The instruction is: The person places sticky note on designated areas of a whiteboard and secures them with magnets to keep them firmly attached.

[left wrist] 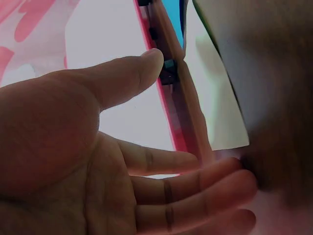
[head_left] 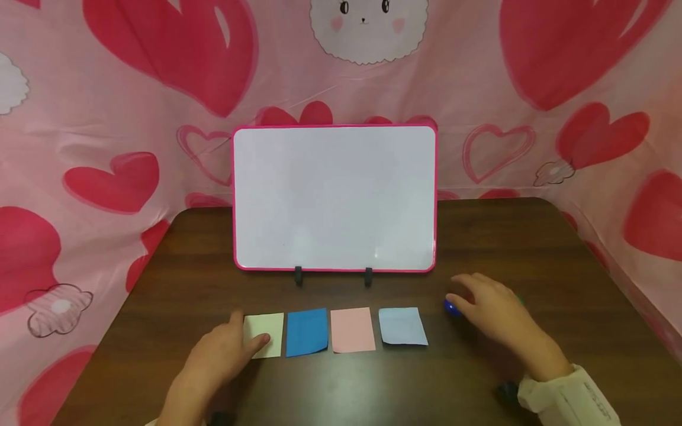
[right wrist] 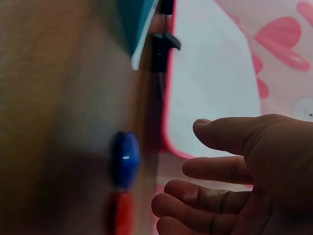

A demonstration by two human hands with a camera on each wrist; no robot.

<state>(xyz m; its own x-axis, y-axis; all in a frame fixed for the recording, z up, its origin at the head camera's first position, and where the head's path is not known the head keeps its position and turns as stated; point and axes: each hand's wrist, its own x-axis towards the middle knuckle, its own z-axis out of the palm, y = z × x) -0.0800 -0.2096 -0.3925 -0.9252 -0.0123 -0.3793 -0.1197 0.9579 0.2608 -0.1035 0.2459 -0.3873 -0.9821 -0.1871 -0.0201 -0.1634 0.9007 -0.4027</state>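
Note:
A row of square paper notes lies on the table: pale green point(head_left: 270, 324), blue point(head_left: 306, 332), pink point(head_left: 353, 330) and light blue point(head_left: 402, 326). My left hand point(head_left: 213, 354) is at the pale green note's left side, its thumb over the paper; the left wrist view shows thumb and fingers spread, gripping nothing. Over on the right, my right hand point(head_left: 495, 307) hovers with loosely bent fingers beside a glossy, rounded blue object point(right wrist: 125, 160). Next to that object lies a red one point(right wrist: 123, 214), hidden by the hand in the head view. Neither hand holds anything.
Behind the notes a whiteboard point(head_left: 334, 195) with a pink frame stands upright on black feet point(head_left: 298, 276). The dark wooden table point(head_left: 511, 236) is backed by a pink cloth point(head_left: 373, 89) with hearts. A green bit point(head_left: 520, 299) shows behind the right hand.

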